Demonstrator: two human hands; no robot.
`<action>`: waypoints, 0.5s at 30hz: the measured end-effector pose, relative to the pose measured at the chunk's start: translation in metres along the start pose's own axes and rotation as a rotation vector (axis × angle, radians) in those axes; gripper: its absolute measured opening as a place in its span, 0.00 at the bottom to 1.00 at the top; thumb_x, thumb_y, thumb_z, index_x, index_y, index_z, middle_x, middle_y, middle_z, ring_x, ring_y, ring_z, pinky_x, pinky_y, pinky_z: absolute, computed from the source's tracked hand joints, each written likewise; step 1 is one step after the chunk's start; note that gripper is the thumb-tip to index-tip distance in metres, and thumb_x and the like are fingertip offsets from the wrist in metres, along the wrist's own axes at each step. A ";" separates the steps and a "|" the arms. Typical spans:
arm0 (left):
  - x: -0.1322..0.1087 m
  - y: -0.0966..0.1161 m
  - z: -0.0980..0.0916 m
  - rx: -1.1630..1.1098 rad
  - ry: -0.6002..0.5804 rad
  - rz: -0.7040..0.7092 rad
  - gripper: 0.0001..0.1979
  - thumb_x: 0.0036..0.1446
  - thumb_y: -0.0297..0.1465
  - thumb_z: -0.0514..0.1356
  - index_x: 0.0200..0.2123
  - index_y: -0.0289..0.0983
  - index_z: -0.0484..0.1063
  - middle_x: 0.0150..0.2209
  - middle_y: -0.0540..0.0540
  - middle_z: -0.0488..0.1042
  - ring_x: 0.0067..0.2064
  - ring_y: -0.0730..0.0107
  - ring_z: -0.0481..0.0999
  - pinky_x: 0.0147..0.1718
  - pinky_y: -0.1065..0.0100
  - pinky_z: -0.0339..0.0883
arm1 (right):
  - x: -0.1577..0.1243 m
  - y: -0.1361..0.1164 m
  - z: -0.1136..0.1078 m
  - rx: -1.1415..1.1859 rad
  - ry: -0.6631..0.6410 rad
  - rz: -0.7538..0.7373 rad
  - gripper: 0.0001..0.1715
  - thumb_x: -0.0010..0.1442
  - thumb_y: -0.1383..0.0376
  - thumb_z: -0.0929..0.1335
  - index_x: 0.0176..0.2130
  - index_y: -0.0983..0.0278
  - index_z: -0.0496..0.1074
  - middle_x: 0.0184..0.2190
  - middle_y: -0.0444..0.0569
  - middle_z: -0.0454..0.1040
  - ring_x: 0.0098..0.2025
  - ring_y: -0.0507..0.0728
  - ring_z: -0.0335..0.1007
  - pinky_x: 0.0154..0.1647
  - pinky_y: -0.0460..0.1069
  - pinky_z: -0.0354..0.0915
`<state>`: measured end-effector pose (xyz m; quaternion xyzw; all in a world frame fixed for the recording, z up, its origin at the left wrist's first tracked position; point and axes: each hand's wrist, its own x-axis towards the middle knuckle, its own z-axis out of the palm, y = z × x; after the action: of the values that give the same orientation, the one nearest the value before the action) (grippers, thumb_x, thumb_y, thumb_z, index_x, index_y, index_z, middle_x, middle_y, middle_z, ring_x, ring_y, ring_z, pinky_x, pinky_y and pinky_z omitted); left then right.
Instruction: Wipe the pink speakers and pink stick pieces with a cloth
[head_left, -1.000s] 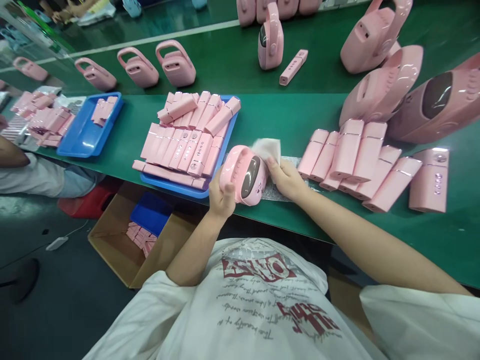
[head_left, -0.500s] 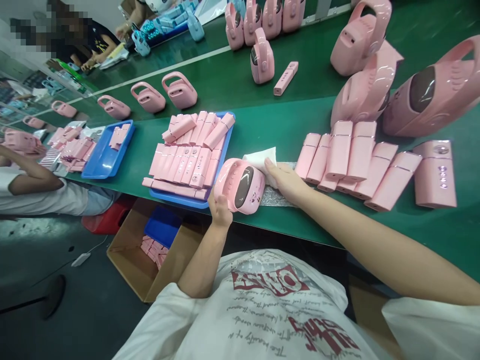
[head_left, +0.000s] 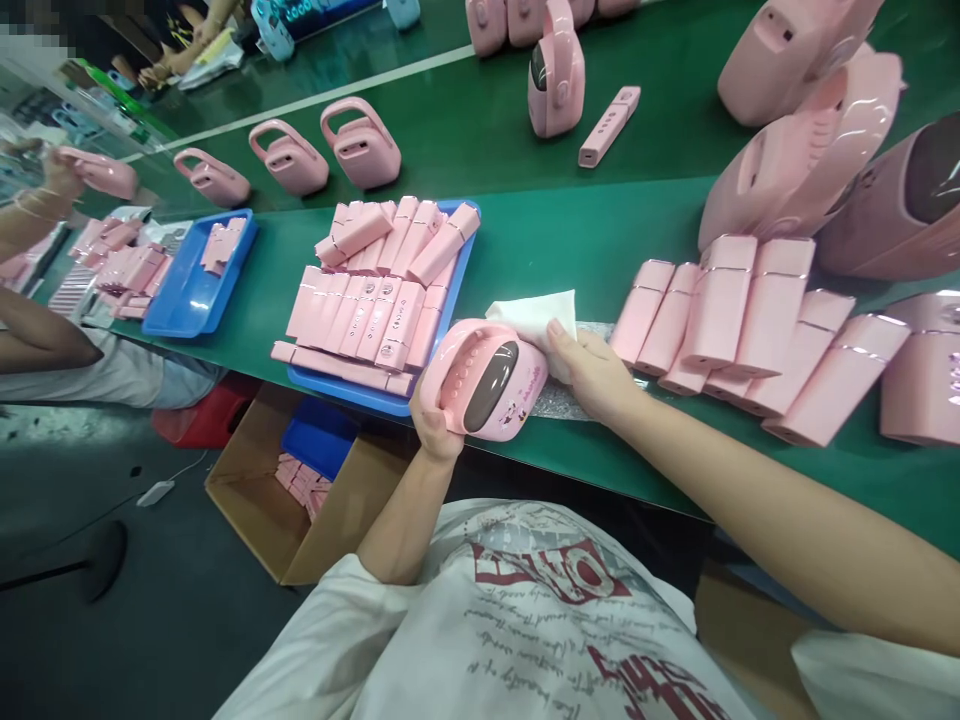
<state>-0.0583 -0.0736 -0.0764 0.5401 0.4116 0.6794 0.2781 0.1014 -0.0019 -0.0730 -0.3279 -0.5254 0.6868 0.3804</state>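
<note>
My left hand (head_left: 435, 425) is closed round the handle side of a pink device (head_left: 517, 400) with a carry handle, a dark oval window and small printed figures on its front. The device is tilted above the bench's near edge. In my right hand (head_left: 596, 375) is a white cloth (head_left: 536, 312), pinched by the fingers and pressed against the device's right side. Under this hand lies a sheet of clear bubble wrap (head_left: 574, 405). Just left of the device sits a blue tray (head_left: 463, 255) filled with pink stick-shaped pieces (head_left: 360, 315), some showing a row of buttons.
Several pink sticks (head_left: 720, 310) lean together at right, before larger pink handled devices (head_left: 795, 165). More devices (head_left: 361, 145) stand along the green bench (head_left: 540, 225). A second blue tray (head_left: 191, 290) is further left, beside a co-worker's arm (head_left: 45, 335). An open cardboard box (head_left: 251, 520) stands below.
The view has shifted closer and to the left. The held device has turned slightly, its window more toward me, with the cloth still against it. A co-worker's hand at far left now grips a pink device.
</note>
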 end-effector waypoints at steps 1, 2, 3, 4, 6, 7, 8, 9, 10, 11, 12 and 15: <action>0.001 0.001 0.001 -0.005 -0.012 -0.017 0.31 0.58 0.54 0.50 0.52 0.38 0.76 0.50 0.40 0.77 0.55 0.48 0.74 0.58 0.52 0.65 | 0.000 0.000 0.000 -0.007 0.022 0.008 0.38 0.54 0.35 0.63 0.36 0.64 0.77 0.31 0.49 0.77 0.40 0.60 0.74 0.45 0.54 0.70; 0.002 0.003 0.003 -0.006 -0.023 -0.044 0.31 0.58 0.54 0.52 0.52 0.38 0.76 0.51 0.40 0.77 0.55 0.47 0.74 0.58 0.51 0.65 | -0.001 0.001 0.001 -0.026 0.040 0.007 0.38 0.54 0.34 0.62 0.36 0.64 0.77 0.30 0.49 0.77 0.41 0.60 0.74 0.45 0.55 0.70; 0.003 0.004 0.004 -0.003 -0.028 -0.075 0.31 0.58 0.53 0.53 0.51 0.37 0.76 0.51 0.39 0.76 0.56 0.47 0.73 0.58 0.51 0.66 | -0.001 0.001 0.001 -0.062 0.054 -0.004 0.39 0.55 0.33 0.62 0.36 0.64 0.77 0.31 0.49 0.77 0.42 0.61 0.74 0.45 0.55 0.70; 0.003 0.006 0.005 0.006 -0.022 -0.102 0.30 0.57 0.52 0.54 0.51 0.36 0.76 0.51 0.38 0.76 0.56 0.47 0.73 0.58 0.51 0.66 | -0.002 0.002 0.002 -0.114 0.067 -0.024 0.40 0.55 0.33 0.60 0.38 0.64 0.76 0.32 0.50 0.77 0.43 0.62 0.74 0.46 0.56 0.70; 0.004 0.009 0.008 0.028 0.014 -0.157 0.28 0.59 0.50 0.55 0.50 0.36 0.77 0.52 0.38 0.76 0.56 0.48 0.73 0.58 0.52 0.66 | -0.005 0.003 0.003 -0.258 0.088 -0.094 0.43 0.58 0.33 0.57 0.41 0.66 0.76 0.36 0.54 0.78 0.43 0.64 0.74 0.45 0.58 0.70; 0.005 0.010 0.009 0.033 0.039 -0.187 0.27 0.59 0.50 0.55 0.49 0.36 0.77 0.51 0.39 0.77 0.56 0.49 0.73 0.58 0.53 0.66 | -0.006 0.004 0.004 -0.334 0.098 -0.145 0.44 0.59 0.34 0.55 0.43 0.67 0.75 0.38 0.56 0.78 0.43 0.65 0.75 0.45 0.59 0.70; 0.007 0.012 0.011 0.030 0.064 -0.225 0.26 0.60 0.50 0.55 0.48 0.36 0.78 0.51 0.39 0.77 0.56 0.50 0.74 0.57 0.54 0.67 | -0.007 0.005 0.005 -0.403 0.103 -0.207 0.45 0.61 0.35 0.53 0.45 0.68 0.74 0.40 0.58 0.78 0.44 0.66 0.75 0.46 0.60 0.70; 0.010 0.014 0.013 0.018 0.087 -0.268 0.26 0.60 0.50 0.55 0.46 0.36 0.79 0.49 0.40 0.78 0.54 0.52 0.75 0.56 0.56 0.68 | -0.009 0.005 0.005 -0.460 0.100 -0.277 0.44 0.63 0.38 0.52 0.48 0.68 0.73 0.44 0.60 0.77 0.46 0.66 0.74 0.48 0.61 0.70; 0.014 0.016 0.016 -0.004 0.109 -0.315 0.26 0.60 0.50 0.55 0.44 0.36 0.79 0.47 0.40 0.79 0.52 0.53 0.77 0.54 0.56 0.70 | -0.010 0.005 0.006 -0.511 0.083 -0.353 0.42 0.65 0.40 0.51 0.52 0.68 0.71 0.49 0.60 0.75 0.51 0.66 0.72 0.52 0.61 0.68; 0.018 0.019 0.018 -0.036 0.128 -0.359 0.26 0.60 0.50 0.55 0.41 0.35 0.80 0.45 0.40 0.80 0.51 0.54 0.78 0.53 0.57 0.71 | -0.011 0.005 0.007 -0.558 0.055 -0.432 0.40 0.67 0.43 0.51 0.56 0.67 0.68 0.55 0.60 0.72 0.57 0.66 0.68 0.58 0.62 0.65; 0.024 0.021 0.021 -0.076 0.143 -0.395 0.25 0.60 0.50 0.55 0.40 0.36 0.80 0.44 0.41 0.80 0.50 0.55 0.78 0.52 0.58 0.72 | -0.012 0.005 0.007 -0.602 0.020 -0.509 0.38 0.68 0.45 0.51 0.60 0.65 0.65 0.60 0.58 0.67 0.63 0.65 0.61 0.63 0.62 0.60; 0.039 0.031 0.028 -0.102 0.152 -0.443 0.23 0.62 0.48 0.54 0.40 0.36 0.79 0.44 0.41 0.80 0.51 0.55 0.78 0.52 0.58 0.72 | -0.016 0.005 0.010 -0.712 -0.082 -0.715 0.34 0.69 0.49 0.51 0.65 0.62 0.58 0.67 0.55 0.57 0.71 0.63 0.46 0.69 0.64 0.48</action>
<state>-0.0401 -0.0498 -0.0279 0.3691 0.5048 0.6605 0.4157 0.0999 -0.0215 -0.0743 -0.2097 -0.8209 0.3040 0.4356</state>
